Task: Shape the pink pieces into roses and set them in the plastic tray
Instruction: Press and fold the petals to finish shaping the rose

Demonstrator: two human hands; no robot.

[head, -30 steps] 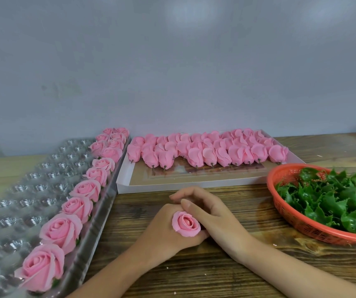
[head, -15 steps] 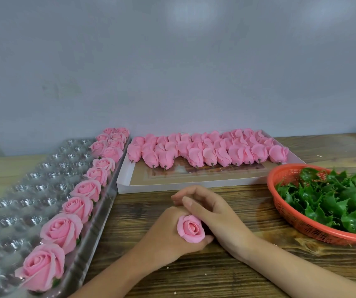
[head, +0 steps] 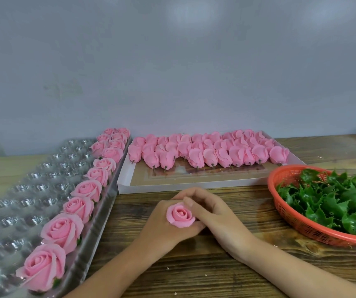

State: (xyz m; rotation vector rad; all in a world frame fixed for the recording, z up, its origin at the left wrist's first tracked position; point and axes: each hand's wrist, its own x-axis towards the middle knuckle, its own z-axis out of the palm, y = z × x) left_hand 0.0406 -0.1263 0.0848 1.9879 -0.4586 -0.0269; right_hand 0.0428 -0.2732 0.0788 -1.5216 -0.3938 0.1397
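A small pink rose [head: 180,215] sits between both hands over the wooden table. My left hand [head: 162,227] grips it from below and behind. My right hand [head: 213,214] curls over it from the right, its fingertips pinching the outer petals at the top. On the left lies the clear plastic tray [head: 22,203] with a row of finished pink roses [head: 80,206] along its right edge. Behind the hands, a shallow white box [head: 194,184] holds several unshaped pink buds [head: 207,152] in rows.
An orange mesh basket [head: 280,203] of green leaf pieces [head: 334,201] stands at the right. A grey wall rises right behind the box and tray. Bare wood shows around my forearms near the front edge.
The rose has turned in my hands and its petals now open wider, facing up. My right fingers have shifted to the petals at its top. Both hands stay in the same spot.
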